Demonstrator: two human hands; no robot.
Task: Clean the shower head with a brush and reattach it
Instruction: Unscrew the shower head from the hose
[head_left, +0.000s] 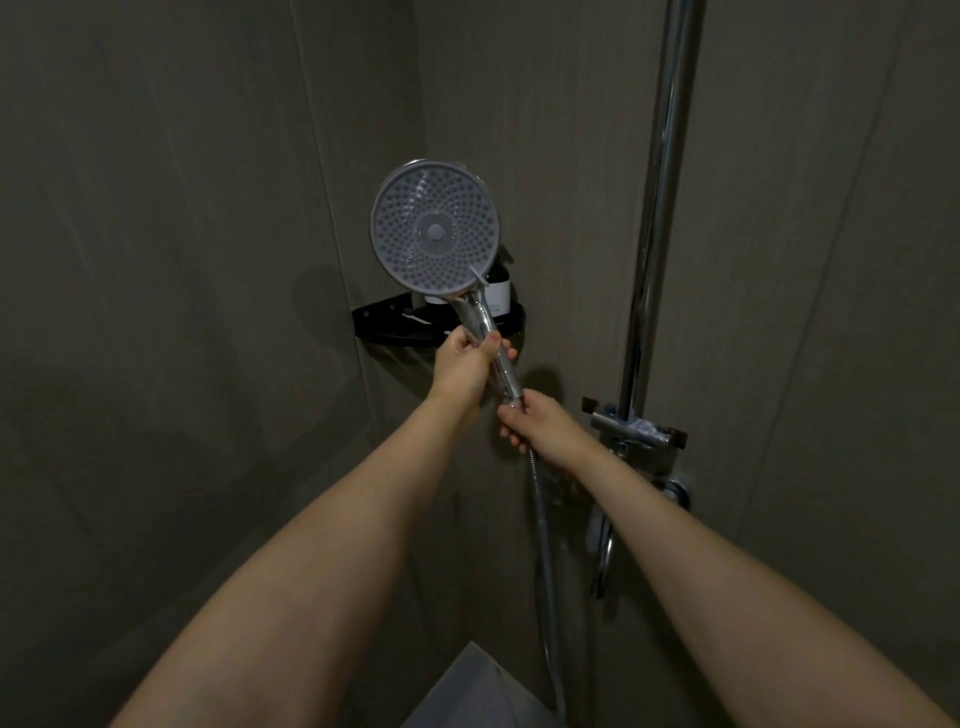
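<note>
The shower head (435, 228) is held up in front of the wall corner, its round grey face turned to the camera. The left hand (464, 364) has its fingers wrapped around the chrome handle. The right hand (535, 421), at 5 o'clock from the left one, pinches the end of the handle where the hose (543, 525) joins. Behind the head, at 6 o'clock from its face, a black corner shelf (395, 325) carries a dark bottle (500, 291), partly hidden. At 3 o'clock stands the chrome riser pipe (660, 208) with the mixer valve (636, 434) at its base.
</note>
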